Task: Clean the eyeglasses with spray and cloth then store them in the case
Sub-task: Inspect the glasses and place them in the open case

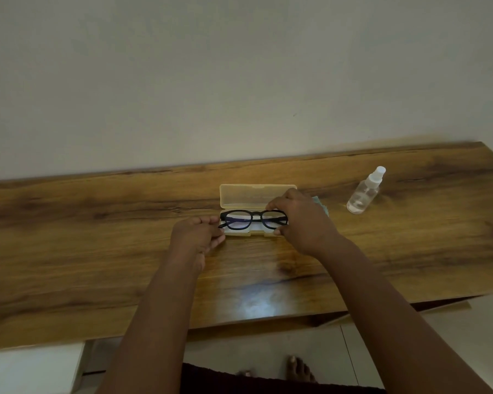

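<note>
Black-framed eyeglasses (253, 219) sit folded over the lower tray of an open case (256, 196), lenses facing up toward the camera and the bridge roughly at the tray's middle. Whether the frame rests fully on the tray or is held just above it cannot be told. The case is pale yellow translucent plastic, with its lid laid back flat on the far side and a white lining showing under the lenses.

The left hand (195, 236) pinches the left end of the frame, its fingertips closed at the hinge corner and touching the tray's left edge. The right hand (302, 223) grips the right end, fingers curled over the top of the frame and thumb below it, covering the case's right end.

A sliver of light blue-green cloth (323, 206) peeks out from behind the right hand, lying on the table just beside the case; most of it is hidden. Further right, well apart from the case, a clear spray bottle (365, 193) with a white cap stands on the surface.

All of this rests on a wooden table (97, 237) with dark grain streaks and a bright glare patch near its front edge. A plain pale wall (239, 81) rises behind it. Below the table edge, a light tiled floor (439, 336) and bare toes (296, 368) are visible.
</note>
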